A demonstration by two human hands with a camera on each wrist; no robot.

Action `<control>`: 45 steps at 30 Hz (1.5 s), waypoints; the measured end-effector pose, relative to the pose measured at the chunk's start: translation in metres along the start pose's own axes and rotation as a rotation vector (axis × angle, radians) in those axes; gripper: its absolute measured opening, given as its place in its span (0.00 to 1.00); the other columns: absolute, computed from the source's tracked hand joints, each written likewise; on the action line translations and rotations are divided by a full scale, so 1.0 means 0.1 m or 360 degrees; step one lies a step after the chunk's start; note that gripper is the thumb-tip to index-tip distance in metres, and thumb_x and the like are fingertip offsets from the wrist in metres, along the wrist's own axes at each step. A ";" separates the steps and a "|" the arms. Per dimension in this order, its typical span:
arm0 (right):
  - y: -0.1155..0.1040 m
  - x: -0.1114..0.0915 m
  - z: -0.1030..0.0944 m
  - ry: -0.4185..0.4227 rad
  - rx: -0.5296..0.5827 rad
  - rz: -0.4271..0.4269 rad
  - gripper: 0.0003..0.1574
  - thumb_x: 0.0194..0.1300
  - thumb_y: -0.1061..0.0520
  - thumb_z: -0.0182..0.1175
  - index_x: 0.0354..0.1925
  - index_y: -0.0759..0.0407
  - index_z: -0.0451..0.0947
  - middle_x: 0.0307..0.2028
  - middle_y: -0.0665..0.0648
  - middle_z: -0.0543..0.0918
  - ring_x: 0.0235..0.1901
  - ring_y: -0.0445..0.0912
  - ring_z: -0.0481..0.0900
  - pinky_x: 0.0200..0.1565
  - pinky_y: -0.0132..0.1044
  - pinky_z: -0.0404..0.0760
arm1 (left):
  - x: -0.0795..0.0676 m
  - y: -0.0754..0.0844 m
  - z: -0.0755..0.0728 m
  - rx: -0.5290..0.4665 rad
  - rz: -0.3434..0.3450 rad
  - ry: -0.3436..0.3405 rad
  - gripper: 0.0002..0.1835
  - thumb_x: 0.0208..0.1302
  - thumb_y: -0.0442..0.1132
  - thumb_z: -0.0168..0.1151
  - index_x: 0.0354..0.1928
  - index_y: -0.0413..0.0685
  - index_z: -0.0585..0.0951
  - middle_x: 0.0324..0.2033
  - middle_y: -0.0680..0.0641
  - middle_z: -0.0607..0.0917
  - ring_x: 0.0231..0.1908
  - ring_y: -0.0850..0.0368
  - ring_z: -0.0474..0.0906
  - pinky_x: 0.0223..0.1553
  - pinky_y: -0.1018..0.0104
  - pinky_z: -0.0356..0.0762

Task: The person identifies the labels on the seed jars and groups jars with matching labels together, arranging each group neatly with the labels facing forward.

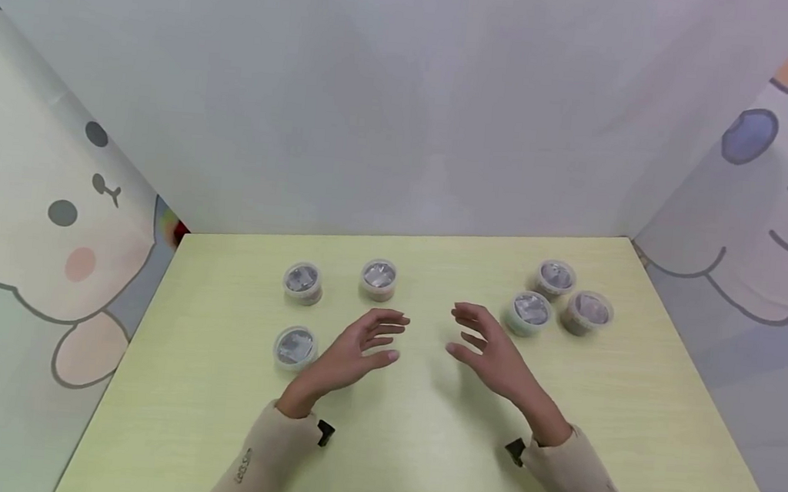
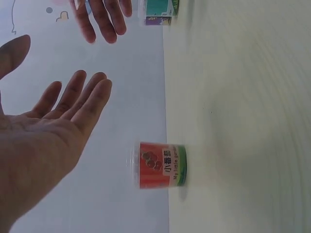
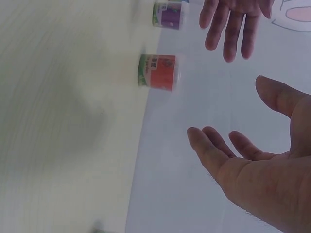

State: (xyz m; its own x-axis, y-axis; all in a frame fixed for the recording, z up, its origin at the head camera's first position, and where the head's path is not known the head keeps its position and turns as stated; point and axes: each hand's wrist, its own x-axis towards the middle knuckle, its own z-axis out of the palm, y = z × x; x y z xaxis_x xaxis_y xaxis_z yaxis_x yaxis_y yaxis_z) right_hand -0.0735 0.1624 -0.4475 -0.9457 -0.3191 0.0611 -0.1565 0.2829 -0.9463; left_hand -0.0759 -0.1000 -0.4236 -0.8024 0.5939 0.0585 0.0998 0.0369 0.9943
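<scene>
Both hands hover over the middle of the table, palms facing each other, fingers relaxed and holding nothing. The left hand (image 1: 358, 351) is nearest a lidded plastic cup (image 1: 296, 348) beside its wrist. Beyond its fingertips stands another cup (image 1: 379, 279); in the left wrist view a red-labelled cup (image 2: 163, 165) with a tomato picture shows. To the left is a third cup (image 1: 304, 283). My right hand (image 1: 496, 358) is close to a greenish cup (image 1: 529, 313), which stands with a cup (image 1: 556, 279) behind it and a brownish cup (image 1: 587, 313) at its right.
The pale yellow table (image 1: 405, 463) ends at a plain light backdrop (image 1: 405, 108). Side curtains with cartoon prints (image 1: 80, 264) hang at the left and right. A purple-labelled cup (image 3: 169, 15) appears in the right wrist view.
</scene>
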 end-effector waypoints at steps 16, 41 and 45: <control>0.07 -0.24 -0.40 0.0188 -0.0023 0.0043 0.38 0.61 0.59 0.62 0.64 0.60 0.58 0.61 0.61 0.66 0.62 0.55 0.63 0.57 0.43 0.69 | 0.33 -0.16 0.27 -0.0026 0.0009 -0.0062 0.27 0.62 0.31 0.59 0.62 0.40 0.63 0.59 0.38 0.69 0.60 0.37 0.64 0.58 0.45 0.63; 0.31 -0.50 -0.78 0.0759 -0.0148 0.0206 0.36 0.61 0.63 0.61 0.63 0.64 0.58 0.58 0.60 0.65 0.57 0.56 0.66 0.52 0.34 0.73 | 0.81 -0.59 0.62 -0.0019 -0.0182 -0.0017 0.30 0.63 0.42 0.61 0.65 0.57 0.62 0.63 0.47 0.66 0.61 0.47 0.65 0.54 0.67 0.69; 0.36 -0.50 -0.79 0.0763 -0.0141 0.0250 0.37 0.61 0.62 0.62 0.63 0.65 0.56 0.59 0.61 0.65 0.58 0.57 0.65 0.53 0.35 0.72 | 0.91 -0.62 0.71 0.0004 -0.0160 -0.0021 0.30 0.63 0.42 0.61 0.65 0.57 0.61 0.63 0.46 0.66 0.61 0.46 0.65 0.54 0.66 0.69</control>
State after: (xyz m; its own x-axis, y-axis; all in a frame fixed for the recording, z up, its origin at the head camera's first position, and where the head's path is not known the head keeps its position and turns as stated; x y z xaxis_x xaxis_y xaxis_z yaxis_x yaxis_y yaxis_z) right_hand -0.0547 0.2597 -0.4593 -0.9809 0.1782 0.0784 -0.0057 0.3762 -0.9265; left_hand -0.1136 0.0085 -0.4861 -0.8005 0.5978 -0.0430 0.0207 0.0993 0.9948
